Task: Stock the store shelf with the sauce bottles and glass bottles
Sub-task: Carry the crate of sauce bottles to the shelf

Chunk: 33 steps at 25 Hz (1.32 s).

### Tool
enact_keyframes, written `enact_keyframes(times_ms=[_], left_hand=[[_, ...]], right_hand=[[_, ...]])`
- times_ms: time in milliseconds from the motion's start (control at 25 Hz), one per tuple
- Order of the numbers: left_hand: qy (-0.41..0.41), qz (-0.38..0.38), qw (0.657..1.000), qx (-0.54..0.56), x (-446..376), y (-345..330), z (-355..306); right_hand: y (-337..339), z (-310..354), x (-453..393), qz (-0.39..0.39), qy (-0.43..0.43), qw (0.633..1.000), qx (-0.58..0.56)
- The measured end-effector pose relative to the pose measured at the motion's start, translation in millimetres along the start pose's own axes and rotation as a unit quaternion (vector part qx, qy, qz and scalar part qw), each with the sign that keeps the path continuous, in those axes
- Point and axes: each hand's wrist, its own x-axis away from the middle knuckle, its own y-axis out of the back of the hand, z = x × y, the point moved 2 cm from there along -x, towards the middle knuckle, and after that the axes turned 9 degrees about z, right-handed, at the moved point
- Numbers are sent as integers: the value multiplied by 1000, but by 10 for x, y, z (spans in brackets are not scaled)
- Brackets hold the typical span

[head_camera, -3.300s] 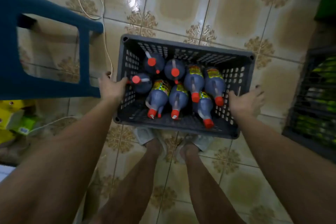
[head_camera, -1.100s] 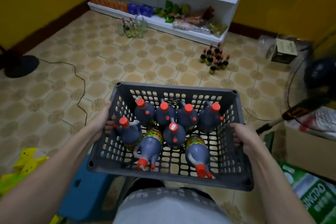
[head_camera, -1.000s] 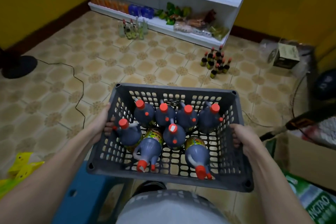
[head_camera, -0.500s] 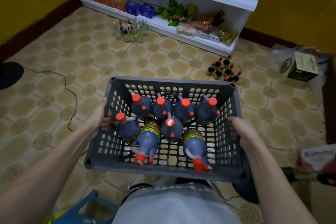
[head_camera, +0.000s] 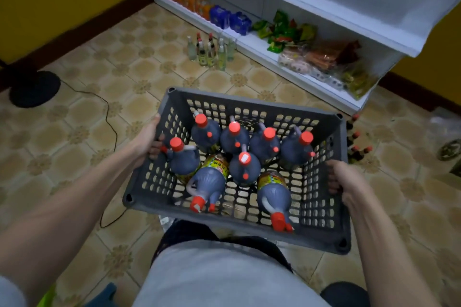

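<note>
Shelf point(head_camera: 331, 11) nearer, hands point(head_camera: 147, 137) gripping crate point(head_camera: 252, 104), fingertips hidden

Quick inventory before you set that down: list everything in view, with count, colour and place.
crate: one, dark grey, carried at waist height
sauce bottles: eight, dark with red caps, in the crate; six upright, two lying
glass bottles: cluster, clear, on the floor by the shelf
small dark bottles: several, red caps, on the floor beyond the crate
shelf: white, packets and drinks on its lowest level
fan base: black, far left
left hand: grips the crate's left wall
right hand: grips its right wall
</note>
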Motion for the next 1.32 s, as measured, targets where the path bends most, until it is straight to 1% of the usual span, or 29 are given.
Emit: enact_keyframes(times_ms=[160,360,480,680,760,880,1040,1120,1200,1320], left_hand=[[-6,9,1000,9,-627,64,-641],[-13,21,1000,-6,-1638,195,-1391],[-12,31,999,-22,-2419,328,-1915],[-9,64,996,-59,-3454,422,-2909],[-11,71,995,-75,-3838,406,-3315],[-4,82,992,-94,-4461,337,-3846],[-1,89,990,-106,-5349,108,-4379],[23,84,991,-106,-5759,-6,-4624],[31,86,991,-93,-6172,-95,-4840],[60,78,989,-110,-6989,-272,-5119]], right_hand=[[-118,744,-478,-4,17,1000,-4],[-447,1530,-1255,-31,2,1000,0],[-707,1990,-1849,-51,-15,998,-21],[-1025,2697,-2606,-93,-38,994,-53],[-1089,2935,-2893,-88,-44,992,-80],[-1118,3284,-3399,-103,-64,988,-99],[-1142,3784,-4264,-102,-73,985,-117],[-1176,3966,-4656,-99,-95,983,-119],[-1242,4125,-5001,-97,-96,981,-141],[-1340,4307,-5674,-120,-112,976,-144]])
